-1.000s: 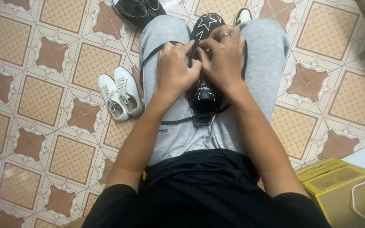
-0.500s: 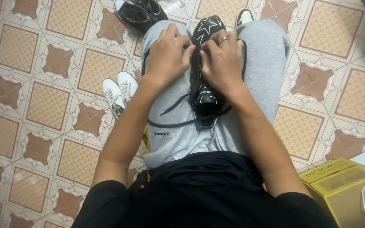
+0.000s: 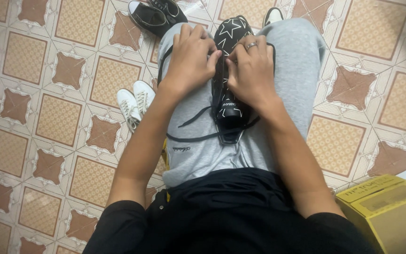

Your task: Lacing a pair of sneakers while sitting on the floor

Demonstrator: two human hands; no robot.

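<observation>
A black high-top shoe (image 3: 230, 70) with white star prints lies sole-down on my lap, between my grey-trousered thighs. My left hand (image 3: 189, 59) and my right hand (image 3: 252, 70) both pinch at the shoe's upper part, fingertips meeting over the lacing area. A ring sits on one finger of my right hand. A long black lace (image 3: 198, 129) trails loose from the shoe across my left thigh. What my fingertips hold exactly is hidden under the fingers.
A pair of small white sneakers (image 3: 136, 104) stands on the patterned tile floor (image 3: 48, 108) left of my leg. A pair of black shoes (image 3: 158, 13) lies at the top. A yellow cardboard box (image 3: 388, 209) sits at the lower right.
The view has shifted slightly. My hands stay on the shoe, with the left hand drawn closer to the right over the lacing area. The loose lace lies in much the same place.
</observation>
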